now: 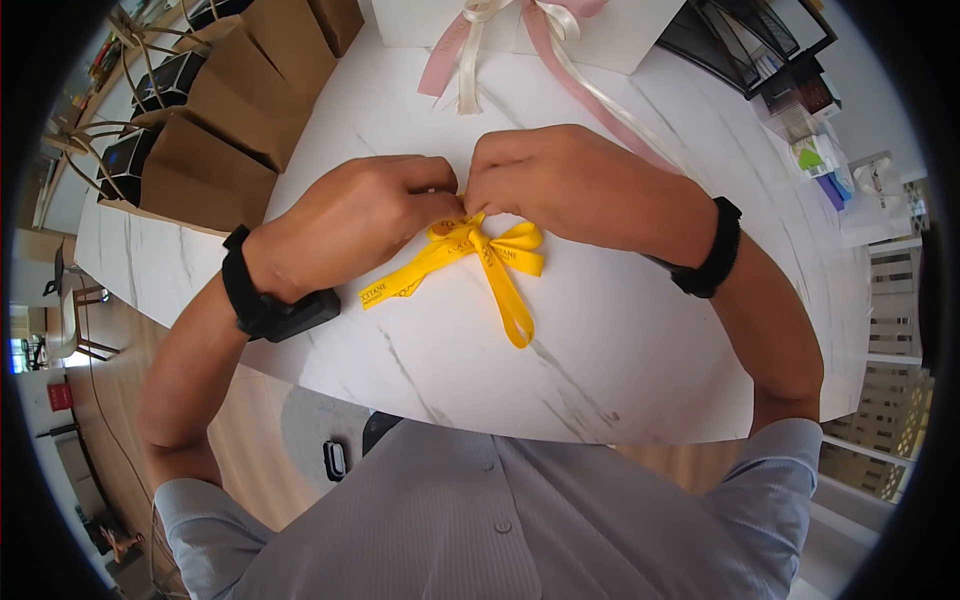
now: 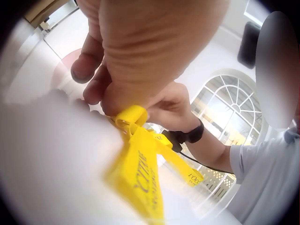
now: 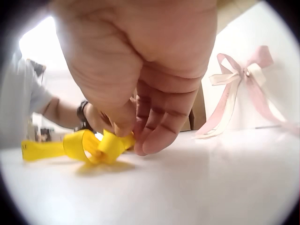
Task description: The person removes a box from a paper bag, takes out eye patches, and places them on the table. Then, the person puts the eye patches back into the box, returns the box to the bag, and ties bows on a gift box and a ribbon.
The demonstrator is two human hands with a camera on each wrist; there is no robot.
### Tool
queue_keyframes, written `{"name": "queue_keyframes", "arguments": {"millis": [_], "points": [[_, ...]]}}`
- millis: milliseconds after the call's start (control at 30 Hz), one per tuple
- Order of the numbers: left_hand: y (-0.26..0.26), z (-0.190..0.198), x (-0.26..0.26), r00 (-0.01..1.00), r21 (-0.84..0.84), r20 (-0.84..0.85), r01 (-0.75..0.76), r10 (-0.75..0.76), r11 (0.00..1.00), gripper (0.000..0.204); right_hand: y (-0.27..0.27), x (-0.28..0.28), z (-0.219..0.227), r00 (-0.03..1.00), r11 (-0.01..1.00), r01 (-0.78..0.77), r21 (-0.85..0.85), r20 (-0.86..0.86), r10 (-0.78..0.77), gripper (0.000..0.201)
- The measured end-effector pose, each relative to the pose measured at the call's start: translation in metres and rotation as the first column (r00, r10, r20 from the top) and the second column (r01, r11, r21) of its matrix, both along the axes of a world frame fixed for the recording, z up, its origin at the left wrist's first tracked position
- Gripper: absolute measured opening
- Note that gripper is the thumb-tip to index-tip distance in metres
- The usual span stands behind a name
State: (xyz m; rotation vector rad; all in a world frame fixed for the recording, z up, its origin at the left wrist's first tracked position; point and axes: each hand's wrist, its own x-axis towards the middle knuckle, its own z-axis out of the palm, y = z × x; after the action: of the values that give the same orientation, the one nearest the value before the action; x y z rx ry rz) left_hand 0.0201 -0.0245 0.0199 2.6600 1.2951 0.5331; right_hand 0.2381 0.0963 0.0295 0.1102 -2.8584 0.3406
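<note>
A yellow printed ribbon tied in a bow (image 1: 503, 285) lies over the white marble-patterned table (image 1: 640, 350), in front of the person. At its far side the left hand (image 1: 350, 215) pinches the ribbon between thumb and curled fingers. Right beside it, the right hand (image 1: 580, 185) pinches the ribbon too, its fingertips close to the left ones. One printed tail points toward the left forearm and another toward the person. In the left wrist view a yellow loop (image 2: 133, 115) sits under the left fingertips. The right wrist view shows the bow (image 3: 77, 144) low over the tabletop.
A white box or bag (image 1: 400, 25) with a pink and cream ribbon bow (image 1: 545, 35) stands beyond the hands. Brown paper bags (image 1: 205, 175) with dark boxes inside line the left side. Small boxes (image 1: 815, 155) and a black frame (image 1: 720, 45) are at the far right.
</note>
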Motion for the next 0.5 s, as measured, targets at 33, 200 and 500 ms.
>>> {"name": "queue_keyframes", "arguments": {"millis": [33, 200, 500], "points": [[-0.002, 0.001, 0.002, 0.998, 0.002, 0.052, -0.036, 0.036, 0.999, 0.023, 0.0, 0.0, 0.0, 0.997, 0.994, -0.007, -0.105, -0.076, -0.001, 0.007], [-0.015, 0.022, 0.01, 0.979, -0.057, 0.143, -0.14, 0.146, 0.989, 0.021, -0.003, 0.022, 0.022, 0.974, 0.949, 0.215, -0.23, 0.125, -0.19, 0.007], [-0.047, 0.022, 0.05, 0.968, 0.156, -0.226, -0.078, 0.112, 0.985, 0.032, -0.011, 0.013, 0.015, 0.925, 0.941, 0.309, -0.137, 0.273, -0.264, 0.008]]}}
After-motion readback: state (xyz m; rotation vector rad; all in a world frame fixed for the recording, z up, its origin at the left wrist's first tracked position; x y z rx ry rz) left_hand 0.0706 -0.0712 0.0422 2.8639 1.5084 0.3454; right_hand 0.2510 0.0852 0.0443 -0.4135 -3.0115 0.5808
